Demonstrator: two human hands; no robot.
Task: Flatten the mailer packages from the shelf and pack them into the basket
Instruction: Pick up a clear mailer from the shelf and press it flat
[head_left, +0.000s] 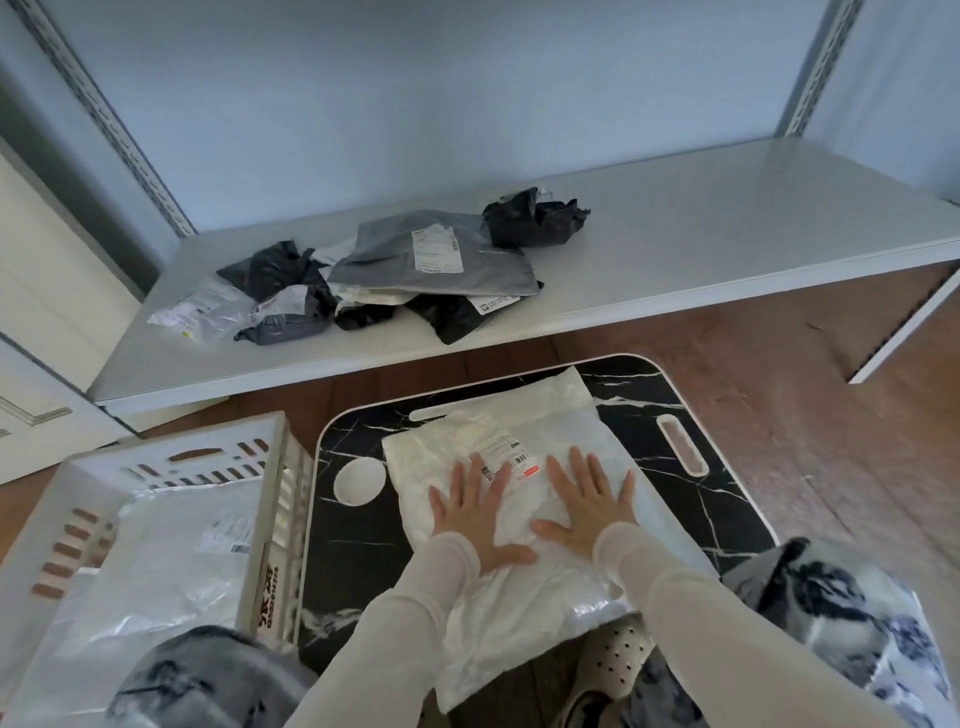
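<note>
hands (535, 512) flat on white mailer (524, 587)

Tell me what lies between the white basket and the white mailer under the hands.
In the head view, only the black marble-pattern board lies between the basket and the white mailer, with the board's round white spot there too.

Mailer (519, 499) on lap desk (675, 415), basket (171, 457) left, shelf (727, 234) behind with mailers (415, 265)

Two hands — left hand (478, 512), right hand (587, 501) — one white mailer (519, 587), one basket (171, 467), one shelf (727, 228).
</note>
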